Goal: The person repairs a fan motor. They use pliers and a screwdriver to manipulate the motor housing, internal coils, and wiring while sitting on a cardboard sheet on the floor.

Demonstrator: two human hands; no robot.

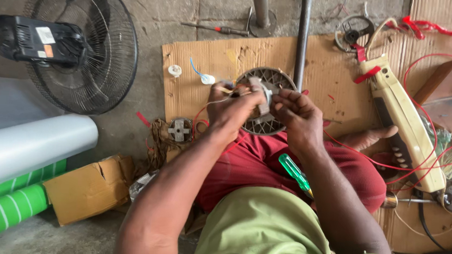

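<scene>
Both hands, left hand (pixel 230 107) and right hand (pixel 297 113), pinch wires on a fan motor (pixel 264 100); tugging too hard could snap a lead.

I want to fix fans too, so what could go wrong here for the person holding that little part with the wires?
The left hand and right hand pinch a small part with thin wires; a hard tug might snap one. The green screwdriver lies loose on the lap and could roll off or poke a leg. Red wires loop over the cardboard near a foot and could snag.
</scene>
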